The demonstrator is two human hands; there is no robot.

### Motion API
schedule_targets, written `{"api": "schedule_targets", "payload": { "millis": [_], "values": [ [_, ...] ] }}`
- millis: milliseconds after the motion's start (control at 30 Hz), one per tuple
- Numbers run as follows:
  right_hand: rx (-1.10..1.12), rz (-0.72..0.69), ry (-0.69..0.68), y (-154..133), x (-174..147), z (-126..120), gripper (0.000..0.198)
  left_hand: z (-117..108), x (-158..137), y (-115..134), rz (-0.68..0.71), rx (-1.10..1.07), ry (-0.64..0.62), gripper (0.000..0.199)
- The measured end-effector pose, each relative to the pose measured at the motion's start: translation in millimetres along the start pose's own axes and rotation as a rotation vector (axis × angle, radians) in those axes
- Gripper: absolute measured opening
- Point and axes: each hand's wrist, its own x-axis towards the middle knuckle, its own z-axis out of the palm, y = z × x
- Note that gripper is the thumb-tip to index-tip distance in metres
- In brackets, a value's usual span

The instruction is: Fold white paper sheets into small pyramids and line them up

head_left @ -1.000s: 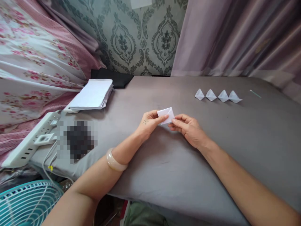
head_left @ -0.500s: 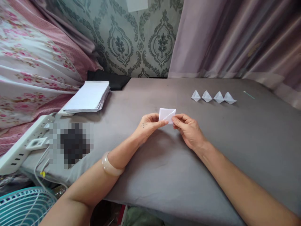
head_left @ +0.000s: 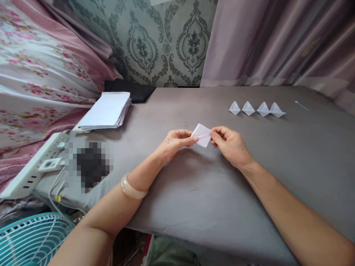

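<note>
Angled in from the near left, the left hand [head_left: 177, 143] pinches a folded paper square [head_left: 203, 135] by its left side, thumb on top; the right hand [head_left: 230, 145], angled in from the near right, pinches its right corner. They hold it over the grey-covered surface [head_left: 177, 207]. Far right sit four paper shapes [head_left: 249, 109]; far left, a paper stack [head_left: 107, 110]; patterned wallpaper [head_left: 166, 48] beyond.

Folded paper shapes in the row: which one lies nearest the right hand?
The leftmost folded paper shape lies nearest the right hand; the other three stand progressively farther to its right.
</note>
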Motion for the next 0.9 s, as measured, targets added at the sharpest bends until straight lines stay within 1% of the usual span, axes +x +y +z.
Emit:
{"api": "schedule_targets", "payload": {
  "millis": [100, 200, 267, 333, 400, 467, 567, 667, 767, 833, 900],
  "values": [
    [-0.11, -0.068, -0.073, 0, 1, -3, 0.026, -2, 1, -2, 0.06, 0.068, 0.013, 0.027],
    [-0.307, -0.235, -0.129, 1, 1, -9, 0.02, -4, 3, -6, 0.223, 0.264, 0.051, 0.027],
    [-0.455, -0.374, -0.111, 4, -1, -11, 0.015, -6, 5, -8, 0.376, 0.479, 0.093, 0.023],
    [-0.617, -0.485, -0.081, 7, -4, -12, 0.017, -8, 6, -10, 0.531, 0.742, 0.12, 0.021],
    [-0.809, -0.564, -0.049, 9, -6, -11, 0.023, -9, 8, -11, 0.65, 1.009, 0.097, 0.024],
    [-0.996, -0.619, -0.048, 11, -7, -9, 0.029, -9, 10, -11, 0.717, 1.245, 0.049, 0.03],
    [-1.169, -0.651, -0.095, 12, -6, -6, 0.031, -6, 13, -12, 0.739, 1.486, -0.01, 0.033],
    [-1.208, -0.622, -0.161, 13, -6, -5, 0.03, -4, 14, -14, 0.696, 1.589, -0.112, 0.034],
    [-1.133, -0.52, -0.221, 14, -10, -5, 0.025, -5, 11, -17, 0.619, 1.54, -0.184, 0.035],
    [-1.055, -0.432, -0.243, 14, -13, -5, 0.022, -7, 9, -19, 0.565, 1.436, -0.189, 0.034],
    [-0.985, -0.352, -0.237, 14, -14, -6, 0.021, -9, 7, -20, 0.508, 1.296, -0.158, 0.031]
  ]
}}
